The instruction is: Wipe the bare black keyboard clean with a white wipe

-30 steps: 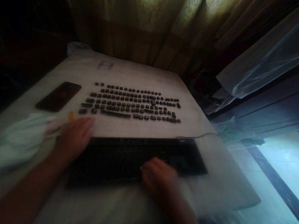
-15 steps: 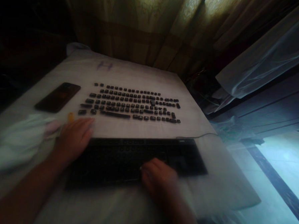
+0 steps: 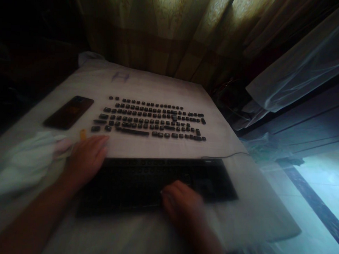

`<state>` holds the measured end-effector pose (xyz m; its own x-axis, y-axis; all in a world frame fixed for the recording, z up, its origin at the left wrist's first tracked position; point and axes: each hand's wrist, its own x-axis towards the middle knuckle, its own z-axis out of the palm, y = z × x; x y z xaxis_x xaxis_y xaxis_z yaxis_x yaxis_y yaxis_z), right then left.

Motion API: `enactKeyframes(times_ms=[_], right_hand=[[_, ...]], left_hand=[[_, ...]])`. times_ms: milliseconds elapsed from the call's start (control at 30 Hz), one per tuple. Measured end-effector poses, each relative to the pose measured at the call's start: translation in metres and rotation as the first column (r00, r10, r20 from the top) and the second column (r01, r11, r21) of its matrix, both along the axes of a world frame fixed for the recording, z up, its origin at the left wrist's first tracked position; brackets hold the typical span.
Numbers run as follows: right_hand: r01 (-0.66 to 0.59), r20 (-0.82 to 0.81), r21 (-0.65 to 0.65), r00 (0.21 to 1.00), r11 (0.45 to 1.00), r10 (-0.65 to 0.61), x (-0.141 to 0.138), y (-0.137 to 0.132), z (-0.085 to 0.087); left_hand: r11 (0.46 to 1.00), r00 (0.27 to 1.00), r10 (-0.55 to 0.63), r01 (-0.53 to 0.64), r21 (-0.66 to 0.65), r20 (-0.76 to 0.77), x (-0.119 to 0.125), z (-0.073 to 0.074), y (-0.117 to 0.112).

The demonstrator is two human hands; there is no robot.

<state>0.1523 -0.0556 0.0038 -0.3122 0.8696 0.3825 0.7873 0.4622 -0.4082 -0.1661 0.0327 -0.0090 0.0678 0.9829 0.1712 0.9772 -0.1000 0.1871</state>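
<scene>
A black keyboard [image 3: 132,189] with its keycaps off lies across the near part of the white-covered table, blurred and dark. My left hand [image 3: 89,155] rests at its left end, fingers stretched toward the far edge. Over the keyboard's lower right middle, my right hand [image 3: 181,201] has its fingers curled together; whatever they may hold is hidden. Beyond the keyboard, loose black keycaps [image 3: 141,120] are laid out in rows, with a long spacebar [image 3: 133,131] in the nearest row.
A dark phone [image 3: 69,112] lies at the left. Close to my left hand are a small yellow object [image 3: 83,134] and a crumpled whitish cloth [image 3: 28,159]. A thin cable [image 3: 233,155] runs off to the right. A patterned curtain [image 3: 163,32] hangs behind the table.
The camera view has shifted slightly, so the table and everything on it sit a little further right and lower. Both hands keep nearly the same pose on the keyboard.
</scene>
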Motion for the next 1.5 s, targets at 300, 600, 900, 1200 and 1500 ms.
enactKeyframes(times_ms=[300, 600, 900, 1200, 1500], right_hand=[[0.011, -0.027, -0.040, 1.000, 0.999, -0.012, 0.001, -0.003, -0.007], [-0.008, -0.030, -0.018, 1.000, 1.000, 0.008, 0.001, -0.001, -0.002], [0.012, -0.119, 0.000, 0.993, 1.000, -0.012, 0.001, -0.001, 0.003], [-0.094, -0.117, -0.001, 0.989, 0.996, 0.093, -0.008, 0.003, 0.016], [-0.051, -0.018, -0.027, 0.999, 0.998, 0.051, -0.013, 0.001, 0.003]], left_hand=[[1.000, 1.000, -0.003, 0.003, 0.002, -0.001, -0.001, -0.001, 0.000], [1.000, 1.000, 0.000, 0.000, -0.001, -0.019, -0.001, -0.001, 0.001], [1.000, 1.000, -0.010, 0.010, 0.011, -0.016, -0.003, -0.002, 0.001], [0.999, 1.000, -0.027, 0.028, 0.037, -0.010, -0.006, -0.006, 0.001], [0.998, 0.999, -0.032, 0.032, 0.050, -0.003, -0.007, -0.008, 0.001]])
